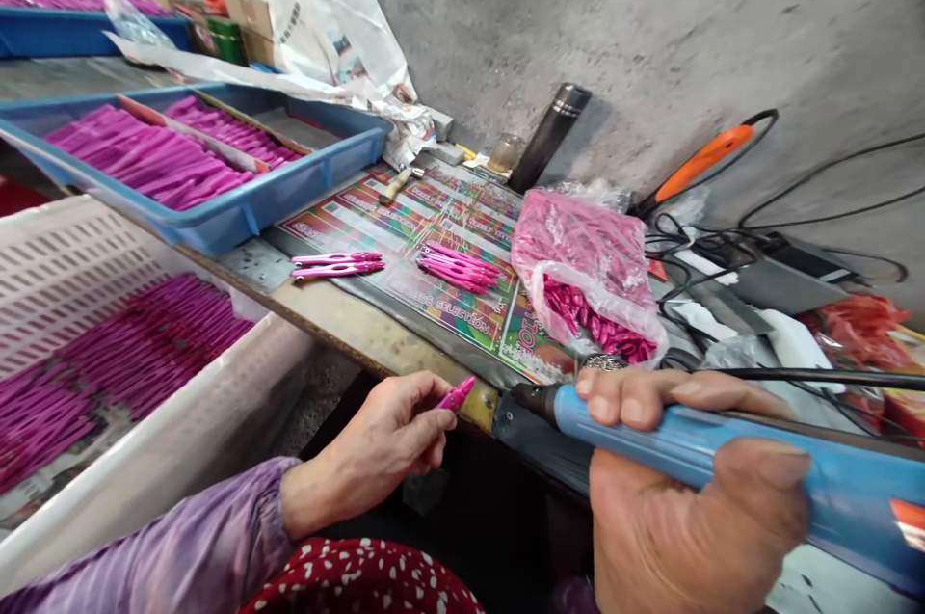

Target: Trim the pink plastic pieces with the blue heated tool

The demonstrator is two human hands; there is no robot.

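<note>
My left hand point(394, 436) is closed in a pinch on a small pink pointed plastic piece point(457, 394), whose tip sticks out past the thumb and finger near the bench edge. My right hand point(686, 489) is wrapped round a blue electric screwdriver point(650, 436) with a black nose. That nose points left, toward the pink piece, with a gap between them. On the printed sheet point(440, 306) beyond my hands lie two small bundles, one of pink-and-white slim pieces point(338, 264) and one of pink slim pieces point(461, 268). An opened plastic bag of pink pieces point(585, 267) lies right of them.
A blue tray point(217, 224) with dividers holds many pink pieces at the left. Below it stands a white crate point(93, 267) of more. A dark cylinder point(549, 137), an orange-handled tool point(704, 163) and tangled black cables point(679, 267) are along the wall.
</note>
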